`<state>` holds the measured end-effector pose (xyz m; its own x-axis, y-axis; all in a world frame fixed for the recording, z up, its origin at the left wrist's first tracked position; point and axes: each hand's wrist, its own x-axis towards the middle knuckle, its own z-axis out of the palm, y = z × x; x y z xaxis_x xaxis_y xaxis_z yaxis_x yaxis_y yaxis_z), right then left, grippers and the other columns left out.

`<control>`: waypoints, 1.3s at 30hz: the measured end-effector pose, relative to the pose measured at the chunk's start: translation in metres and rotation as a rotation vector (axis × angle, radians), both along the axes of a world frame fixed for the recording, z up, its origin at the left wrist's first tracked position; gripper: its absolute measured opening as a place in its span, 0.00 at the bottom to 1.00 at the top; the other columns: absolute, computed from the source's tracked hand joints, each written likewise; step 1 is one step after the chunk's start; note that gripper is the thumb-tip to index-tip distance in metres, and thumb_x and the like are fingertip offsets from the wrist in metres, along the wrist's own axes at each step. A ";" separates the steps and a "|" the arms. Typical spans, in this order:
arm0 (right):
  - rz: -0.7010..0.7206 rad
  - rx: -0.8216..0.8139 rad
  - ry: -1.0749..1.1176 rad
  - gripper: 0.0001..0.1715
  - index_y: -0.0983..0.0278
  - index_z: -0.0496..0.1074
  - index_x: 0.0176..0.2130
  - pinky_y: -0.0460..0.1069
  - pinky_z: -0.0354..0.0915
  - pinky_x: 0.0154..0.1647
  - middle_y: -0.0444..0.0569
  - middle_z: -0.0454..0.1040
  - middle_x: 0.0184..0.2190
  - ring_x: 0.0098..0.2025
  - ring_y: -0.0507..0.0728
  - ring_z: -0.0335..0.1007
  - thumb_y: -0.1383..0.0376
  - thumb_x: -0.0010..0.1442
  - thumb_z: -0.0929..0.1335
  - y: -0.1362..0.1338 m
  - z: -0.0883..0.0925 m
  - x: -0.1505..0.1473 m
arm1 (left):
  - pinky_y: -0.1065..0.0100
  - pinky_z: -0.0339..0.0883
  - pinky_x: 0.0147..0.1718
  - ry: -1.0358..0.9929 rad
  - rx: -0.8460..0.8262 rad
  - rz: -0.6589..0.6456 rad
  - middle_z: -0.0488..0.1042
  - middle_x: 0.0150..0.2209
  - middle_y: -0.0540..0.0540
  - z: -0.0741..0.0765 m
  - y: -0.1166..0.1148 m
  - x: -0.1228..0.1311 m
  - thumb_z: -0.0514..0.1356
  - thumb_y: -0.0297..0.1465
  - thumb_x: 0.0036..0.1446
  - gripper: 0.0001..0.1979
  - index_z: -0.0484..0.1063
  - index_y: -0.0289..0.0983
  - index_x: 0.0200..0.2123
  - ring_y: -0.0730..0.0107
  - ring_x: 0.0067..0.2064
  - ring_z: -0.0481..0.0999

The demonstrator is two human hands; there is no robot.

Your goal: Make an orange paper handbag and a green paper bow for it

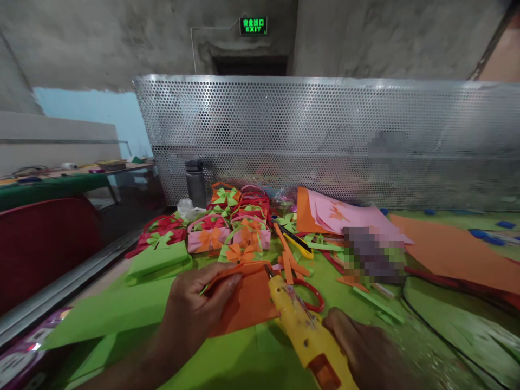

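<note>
My left hand (pixel 199 306) pinches the upper left edge of an orange folded paper piece (pixel 247 306), thumb in front and fingers behind. In my right hand (pixel 357 336) is a yellow hot glue gun (pixel 303 325), its dark nozzle touching or very close to the paper's top right edge. Just behind the paper, the red handle of a pair of scissors (pixel 319 298) shows in part. Small paper baskets with bows stand beyond my hands, among them a pink basket (pixel 207 238) and a green one (pixel 160 262).
A dark bottle (pixel 196 184) stands at the back, before a perforated metal panel (pixel 252 119). Pink sheets (pixel 357 214) and an orange sheet (pixel 459 252) lie to the right. A yellow cutter knife (pixel 299 246) rests among paper strips. A black cord (pixel 439 330) crosses the right side.
</note>
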<state>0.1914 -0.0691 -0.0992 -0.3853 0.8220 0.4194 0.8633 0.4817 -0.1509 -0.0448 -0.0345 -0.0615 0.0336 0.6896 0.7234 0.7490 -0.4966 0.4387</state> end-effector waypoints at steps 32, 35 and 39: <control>-0.045 0.001 -0.022 0.12 0.61 0.61 0.24 0.43 0.50 0.16 0.41 0.71 0.18 0.16 0.51 0.66 0.78 0.40 0.61 -0.001 -0.001 0.000 | 0.76 0.64 0.19 -0.014 -0.055 0.025 0.75 0.19 0.53 0.001 -0.001 0.001 0.58 0.31 0.48 0.07 0.76 0.38 0.25 0.74 0.19 0.71; -0.026 -0.017 -0.009 0.11 0.61 0.61 0.24 0.43 0.50 0.16 0.41 0.71 0.18 0.16 0.51 0.65 0.77 0.41 0.61 -0.001 -0.002 0.001 | 0.77 0.64 0.19 -0.015 -0.056 0.032 0.75 0.19 0.53 0.002 -0.001 0.002 0.58 0.31 0.48 0.07 0.76 0.39 0.25 0.75 0.19 0.70; -0.001 -0.019 0.024 0.12 0.61 0.62 0.25 0.43 0.51 0.16 0.42 0.71 0.18 0.17 0.51 0.66 0.77 0.41 0.60 0.000 -0.004 0.003 | 0.77 0.66 0.22 -0.015 -0.039 0.004 0.77 0.21 0.53 0.003 -0.001 0.003 0.58 0.30 0.47 0.06 0.76 0.39 0.25 0.74 0.21 0.73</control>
